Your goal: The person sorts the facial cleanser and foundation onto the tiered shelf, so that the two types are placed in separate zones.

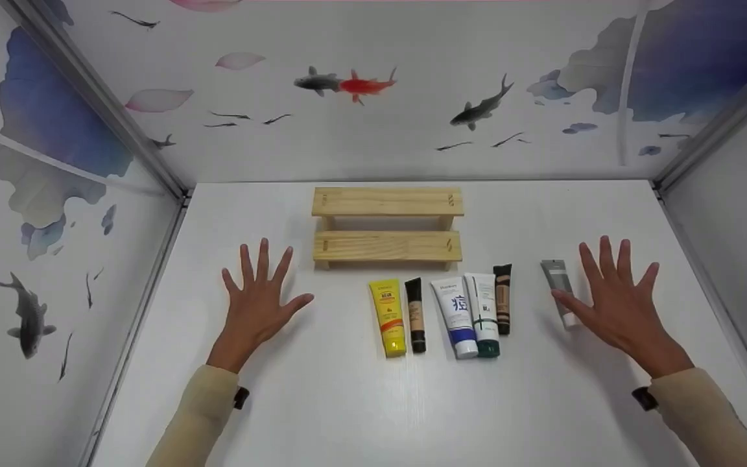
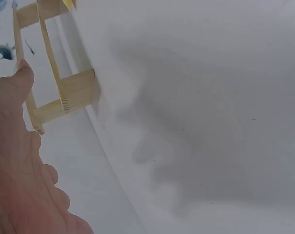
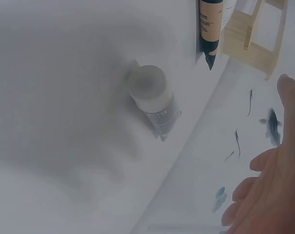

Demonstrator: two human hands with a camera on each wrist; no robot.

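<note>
My left hand (image 1: 253, 305), fingers spread, hovers over the white table left of a two-step wooden rack (image 1: 388, 246). Its shadow falls on the tabletop in the left wrist view. On the other side my right hand (image 1: 621, 305) is spread too, its thumb overlapping a grey tube with a white cap (image 1: 556, 279) in the head view. Neither hand holds anything. In front of the rack lie a yellow tube (image 1: 387, 314), a black-and-beige tube (image 1: 415, 318), a white-and-blue tube (image 1: 454, 314), a white tube with a green cap (image 1: 482, 301) and a black-and-brown tube (image 1: 503, 301).
White panels printed with fish and petals (image 1: 373, 143) wall the table (image 1: 360, 415) at the back and both sides. The rack stands near the back edge. The three tubes right of its centre lie close together.
</note>
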